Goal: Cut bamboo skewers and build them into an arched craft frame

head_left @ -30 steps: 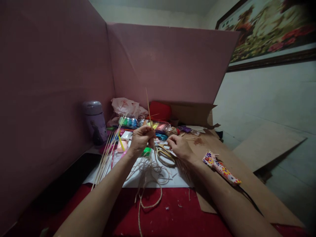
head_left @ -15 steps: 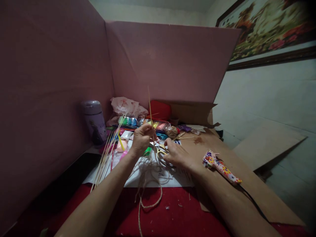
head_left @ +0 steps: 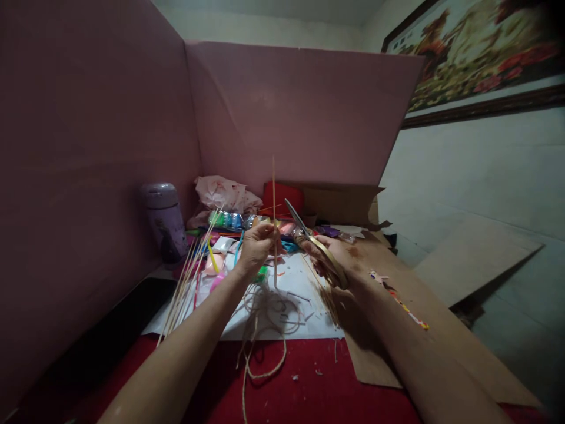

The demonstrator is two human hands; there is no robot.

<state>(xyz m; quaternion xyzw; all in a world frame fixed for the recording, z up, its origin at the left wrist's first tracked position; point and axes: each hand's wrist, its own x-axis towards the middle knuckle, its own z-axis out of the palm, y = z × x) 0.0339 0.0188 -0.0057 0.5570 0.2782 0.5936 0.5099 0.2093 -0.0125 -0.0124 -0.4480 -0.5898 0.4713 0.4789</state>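
Observation:
My left hand [head_left: 258, 246] pinches a thin wooden stick [head_left: 274, 194] that stands upright, its top in front of the pink panel. To its right, my right hand [head_left: 324, 256] is closed round the gold handles of a pair of scissors [head_left: 318, 238], whose blades point up and left, apart from the stick. Beneath the hands, loose twine [head_left: 265, 374] curls over a white sheet [head_left: 291, 327] and down onto the red cloth. More thin sticks [head_left: 326, 300] lie below my right hand, partly hidden by it.
A purple bottle [head_left: 165, 227] stands at the left beside a bundle of sticks [head_left: 188, 280] and a black flat object [head_left: 119, 324]. Packs of coloured clay [head_left: 227, 219] lie at the back. A flower-patterned glue gun [head_left: 399, 300] rests on cardboard [head_left: 445, 347], partly behind my right forearm.
My right hand has lifted the scissors off the sheet, up and to the right, blades now pointing upward. The stick in my left hand has become more upright.

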